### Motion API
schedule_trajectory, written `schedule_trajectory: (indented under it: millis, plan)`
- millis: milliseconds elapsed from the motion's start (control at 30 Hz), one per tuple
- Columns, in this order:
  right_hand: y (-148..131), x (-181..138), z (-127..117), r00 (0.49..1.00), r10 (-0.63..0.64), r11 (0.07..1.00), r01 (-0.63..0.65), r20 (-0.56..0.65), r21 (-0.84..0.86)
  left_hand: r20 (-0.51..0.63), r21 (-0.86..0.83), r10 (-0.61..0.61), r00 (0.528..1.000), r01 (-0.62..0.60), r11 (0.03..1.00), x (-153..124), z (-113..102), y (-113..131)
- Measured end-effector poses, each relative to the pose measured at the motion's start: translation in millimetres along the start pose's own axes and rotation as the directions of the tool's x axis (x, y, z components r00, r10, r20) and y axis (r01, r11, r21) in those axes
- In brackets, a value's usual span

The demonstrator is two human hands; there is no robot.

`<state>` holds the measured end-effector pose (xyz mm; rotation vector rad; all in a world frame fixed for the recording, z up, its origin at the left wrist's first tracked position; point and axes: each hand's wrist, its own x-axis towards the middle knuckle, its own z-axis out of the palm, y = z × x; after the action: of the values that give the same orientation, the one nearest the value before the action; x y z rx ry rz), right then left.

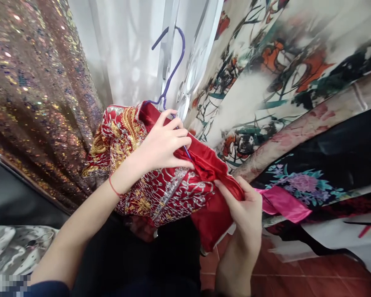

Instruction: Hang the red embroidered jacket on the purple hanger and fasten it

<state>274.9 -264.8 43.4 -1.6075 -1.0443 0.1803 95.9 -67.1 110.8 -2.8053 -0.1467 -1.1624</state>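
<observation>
A red garment with silver and gold embroidery and a satiny red lining lies bunched in front of me. A purple clothes hanger is partly inside its opening; the hook sticks up and one arm shows between my left thumb and forefinger. My left hand is curled over the hanger at the garment's opening, thumb stretched along the embroidered side. At the other end of the opening, my right hand pinches the garment's edge between thumb and fingers. The hanger's far ends are hidden in the cloth.
A sequined curtain-like cloth hangs on the left. White metal scrollwork stands behind the hanger. Floral printed fabric and a black flowered garment hang on the right, with a pink cloth strip. Red tiles cover the floor.
</observation>
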Motion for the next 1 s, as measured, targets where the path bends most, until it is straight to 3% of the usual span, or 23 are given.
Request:
schedule_trajectory:
  millis: [133,267,433,600,667,767,833,933,1000]
  plan:
    - [-9.2,11.2,5.8,0.974,-0.147,0.981,0.122,-0.172,-0.148,-0.141,0.071,-0.097,0.985,0.108,0.992,10.9,28.6,2.1]
    - [-30.1,14.9,17.3,0.931,-0.231,0.967,0.189,-0.282,-0.171,-0.213,0.072,-0.201,0.956,0.221,0.973,19.4,44.8,3.2]
    - [-39.6,-6.4,52.2,0.954,-0.188,0.982,0.183,-0.235,-0.043,-0.182,0.016,-0.243,0.953,0.25,0.968,22.4,52.3,-6.6]
    - [-7.8,-22.8,84.6,0.983,-0.167,0.985,0.163,-0.077,-0.06,-0.242,0.033,-0.235,0.941,0.25,0.968,1.0,55.7,-3.2]
    - [7.7,-23.3,92.8,0.976,-0.219,0.969,0.218,0.001,-0.116,-0.361,0.025,-0.271,0.893,0.299,0.954,-20.0,59.4,12.5]
    - [24.3,-23.2,105.2,0.958,-0.285,0.93,0.284,0.028,-0.233,-0.526,-0.108,-0.383,0.759,0.387,0.916,-58.1,70.3,44.0]
    - [29.2,-23.1,112.3,0.958,-0.285,0.906,0.283,0.042,-0.314,-0.472,-0.305,-0.488,0.734,0.384,0.872,-79.5,79.8,61.4]
    - [25.7,-22.2,111.6,0.957,-0.248,0.867,0.289,0.153,-0.405,-0.209,-0.49,-0.619,0.757,0.466,0.736,-95.8,92.9,72.6]
    - [16.8,-22.3,99.2,0.939,-0.22,0.837,0.321,0.265,-0.443,-0.082,-0.562,-0.67,0.738,0.521,0.642,-97.3,98.4,71.0]
